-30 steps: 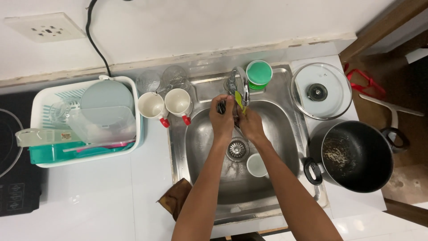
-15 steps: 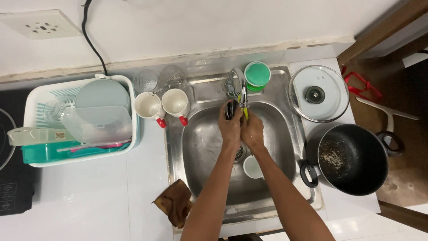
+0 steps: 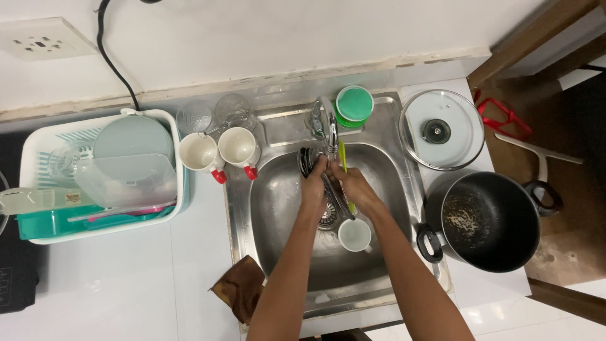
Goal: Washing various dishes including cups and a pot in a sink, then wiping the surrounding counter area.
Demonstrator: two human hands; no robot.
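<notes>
Both my hands are together in the steel sink [image 3: 379, 271], under the tap [image 3: 330, 131]. My left hand [image 3: 314, 184] grips a bundle of dark metal utensils [image 3: 307, 161] whose ends stick out toward the back of the sink. My right hand [image 3: 355, 189] is closed on the same bundle beside a yellow-green handled utensil [image 3: 343, 158]. A white cup [image 3: 355, 235] lies in the basin just below my right wrist, next to the drain [image 3: 326, 216].
Two white mugs [image 3: 218, 151] with red handles and two glasses [image 3: 213, 113] stand left of the sink. A drying rack [image 3: 38, 233] holds containers at the left. A green cup [image 3: 353, 105], a glass lid [image 3: 442, 129], a black pot [image 3: 489, 221] sit right; a brown cloth [image 3: 240, 287] lies at the sink's front left.
My hands have stayed under the tap with the utensils, shifting slightly toward the back of the sink. The view has drifted a little; nothing else moved.
</notes>
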